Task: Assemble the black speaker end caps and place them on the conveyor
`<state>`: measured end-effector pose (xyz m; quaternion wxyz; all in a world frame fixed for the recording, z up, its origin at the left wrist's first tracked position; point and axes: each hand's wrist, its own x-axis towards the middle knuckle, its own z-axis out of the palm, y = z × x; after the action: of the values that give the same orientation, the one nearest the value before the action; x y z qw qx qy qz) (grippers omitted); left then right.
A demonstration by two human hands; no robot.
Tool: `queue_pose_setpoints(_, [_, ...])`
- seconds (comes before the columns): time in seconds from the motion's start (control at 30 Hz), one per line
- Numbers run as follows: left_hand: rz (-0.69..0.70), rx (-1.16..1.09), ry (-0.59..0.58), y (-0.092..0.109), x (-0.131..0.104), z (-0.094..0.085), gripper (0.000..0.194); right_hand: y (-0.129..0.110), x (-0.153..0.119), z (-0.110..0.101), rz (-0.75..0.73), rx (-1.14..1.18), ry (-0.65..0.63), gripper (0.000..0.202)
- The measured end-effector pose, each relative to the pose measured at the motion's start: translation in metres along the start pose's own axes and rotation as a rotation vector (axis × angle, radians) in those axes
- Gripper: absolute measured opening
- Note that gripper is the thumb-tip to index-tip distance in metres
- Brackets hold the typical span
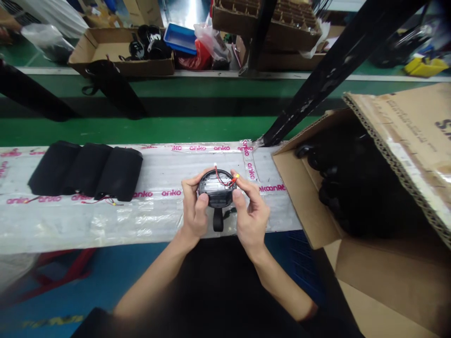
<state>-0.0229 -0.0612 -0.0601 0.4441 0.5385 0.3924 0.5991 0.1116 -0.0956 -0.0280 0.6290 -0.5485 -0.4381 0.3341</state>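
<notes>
Between my two hands is a round black plastic housing (pixel 217 191) with a strap loop (pixel 218 219) hanging from its near side. My left hand (pixel 194 206) grips its left rim, thumb on the upper face. On the opposite rim, my right hand (pixel 252 211) closes with its thumb on the face and fingers behind. Thin red and black wires (pixel 221 179) with a small white connector and a yellow-and-red plug lie across the housing's top, the plug by my right fingertips. To the left, several black fabric-covered pieces (pixel 88 169) lie in a row, wires poking from their near ends.
A plastic-covered bench (pixel 162 220) runs below my hands. At right stands an open carton (pixel 310 206) holding black parts. A black metal post (pixel 317 80) slants behind. Across the green conveyor (pixel 193 129) sit a cardboard box (pixel 102 44) and a blue tray (pixel 180 38).
</notes>
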Motion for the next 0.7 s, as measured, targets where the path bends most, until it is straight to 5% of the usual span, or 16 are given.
queue_pose_setpoints(0.1, [0.002,-0.002,0.057,-0.007,0.002,0.013,0.034,0.002,-0.004,0.002,-0.046,-0.027,0.000,0.028])
queue_pose_setpoints(0.27, [-0.049,-0.099,0.081,-0.001,0.002,0.033,0.029,0.007,-0.004,0.012,0.101,0.122,0.169,0.027])
queue_pose_setpoints(0.47, [-0.180,-0.006,-0.096,0.014,0.018,0.023,0.044,0.013,-0.002,0.021,0.102,0.180,0.203,0.025])
queue_pose_setpoints(0.7, [-0.144,-0.001,-0.018,0.008,0.018,0.024,0.044,0.019,0.001,0.016,0.031,0.108,0.189,0.026])
